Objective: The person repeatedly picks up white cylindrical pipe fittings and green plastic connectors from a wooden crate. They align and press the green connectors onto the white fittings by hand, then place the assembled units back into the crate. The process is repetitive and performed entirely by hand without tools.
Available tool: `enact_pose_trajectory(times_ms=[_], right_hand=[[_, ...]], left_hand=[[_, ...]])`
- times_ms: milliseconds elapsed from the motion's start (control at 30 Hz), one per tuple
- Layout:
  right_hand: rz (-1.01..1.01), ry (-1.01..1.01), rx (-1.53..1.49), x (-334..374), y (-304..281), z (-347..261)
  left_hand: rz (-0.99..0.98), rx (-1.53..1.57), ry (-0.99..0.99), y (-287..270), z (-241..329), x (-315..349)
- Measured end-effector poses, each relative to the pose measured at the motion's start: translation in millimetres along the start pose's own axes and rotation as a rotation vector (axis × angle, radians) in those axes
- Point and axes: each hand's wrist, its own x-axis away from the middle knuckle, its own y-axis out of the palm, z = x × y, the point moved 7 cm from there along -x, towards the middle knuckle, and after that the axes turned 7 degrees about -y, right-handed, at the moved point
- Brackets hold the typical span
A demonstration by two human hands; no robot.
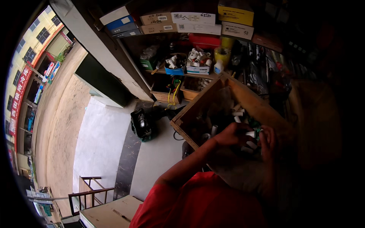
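Observation:
Both of my hands are over an open wooden drawer (247, 93) with short white plastic pipe fittings (238, 113) lying loose in it. My left hand (232, 135) comes in from the left, its fingers curled around a white tubular fitting (250, 134). Facing it, my right hand (268, 140) has its fingers closed at a small green-and-white piece (259, 132), right beside that fitting. Whether the two pieces are joined I cannot tell. More white tubes lie under my hands, and deep shadow hides much of the drawer's inside.
Shelves beyond the drawer carry a blue box of white fittings (175, 70), a white box of fittings (199, 69) and a yellow tape roll (222, 55). Cardboard boxes (195, 18) are stacked above. A black bag (142, 124) sits on the floor, a metal frame (91, 194) at lower left.

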Motion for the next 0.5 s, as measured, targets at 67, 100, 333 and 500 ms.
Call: enact_pose_trajectory(times_ms=[67,100,333,500], right_hand=[[-0.042,-0.077,-0.151,0.2,8.5,-30.9],[-0.11,-0.066,-0.091,0.9,8.3,-36.9],[-0.129,-0.176,-0.08,2.2,3.0,-36.9],[-0.046,-0.189,-0.043,1.1,-1.2,-31.0]], left_hand=[[0.009,0.166,-0.225,3.1,10.0,1.5],[0.002,0.199,-0.263,3.1,11.0,3.2],[0.003,0.152,-0.155,7.5,10.2,-3.6],[0.027,0.104,-0.158,7.6,8.9,-4.0]])
